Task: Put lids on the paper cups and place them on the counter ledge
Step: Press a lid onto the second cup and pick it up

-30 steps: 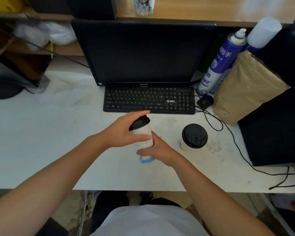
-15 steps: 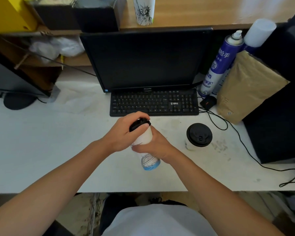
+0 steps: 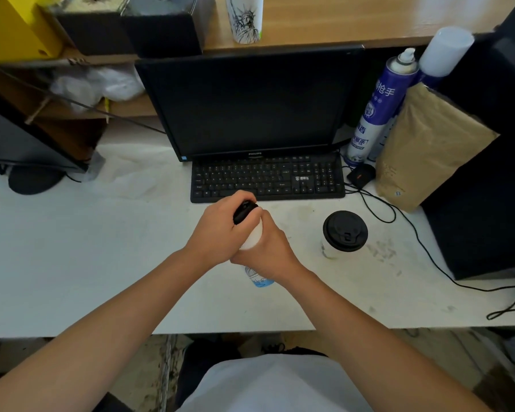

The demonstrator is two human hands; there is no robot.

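Both my hands hold a white paper cup (image 3: 254, 237) with a blue print above the white desk (image 3: 101, 263), in front of the keyboard. My left hand (image 3: 217, 233) is wrapped over the cup's black lid (image 3: 244, 211) at the top. My right hand (image 3: 268, 248) grips the cup's body from the right. A second paper cup (image 3: 327, 248) with a black lid (image 3: 345, 231) on it stands on the desk to the right. On the wooden counter ledge (image 3: 354, 22) behind the monitor stands a white cup with a statue print (image 3: 245, 17).
A black monitor (image 3: 250, 105) and keyboard (image 3: 268, 178) sit straight ahead. Blue spray cans (image 3: 378, 108), a brown paper bag (image 3: 428, 147), a mouse (image 3: 361, 174) and trailing cables (image 3: 428, 251) crowd the right side. A dark box (image 3: 488, 188) stands at far right.
The hands closed tighter around the cup: the left hand now covers most of the lid and the right hand slid higher on the body. The head camera tilted, showing more of the ledge.
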